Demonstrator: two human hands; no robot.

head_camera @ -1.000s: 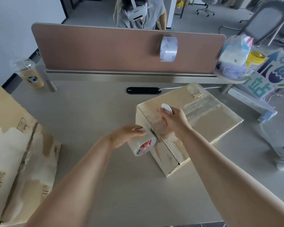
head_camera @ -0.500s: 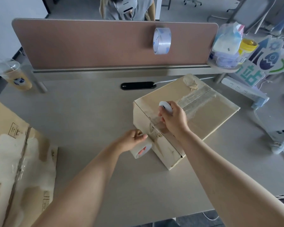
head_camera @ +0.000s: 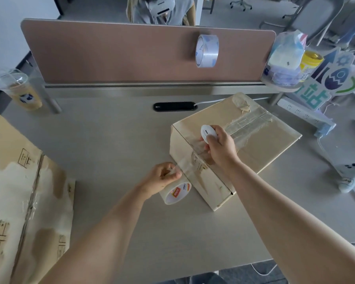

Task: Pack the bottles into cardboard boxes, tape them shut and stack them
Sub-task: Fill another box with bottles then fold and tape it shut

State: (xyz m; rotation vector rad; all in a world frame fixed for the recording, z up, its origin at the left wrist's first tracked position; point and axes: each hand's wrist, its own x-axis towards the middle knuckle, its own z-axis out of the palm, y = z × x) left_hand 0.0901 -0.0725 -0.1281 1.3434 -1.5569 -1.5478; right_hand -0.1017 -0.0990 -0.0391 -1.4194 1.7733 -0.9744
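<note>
— What has the left hand [head_camera: 162,178] got?
— Thumb and forefinger are pinched on a strip of clear tape [head_camera: 186,168]. It runs taut from those fingers up to the near edge of the box [head_camera: 264,144]. The roll [head_camera: 175,194] sits just under the palm.
— And the right hand [head_camera: 220,149]?
— Its fingers are curled round a white cutter [head_camera: 208,133], and the hand rests on the box top at the taped seam.
— Where's the box?
— Flaps down on the desk [head_camera: 111,140], under the right fingers and just beyond the left ones.
</note>
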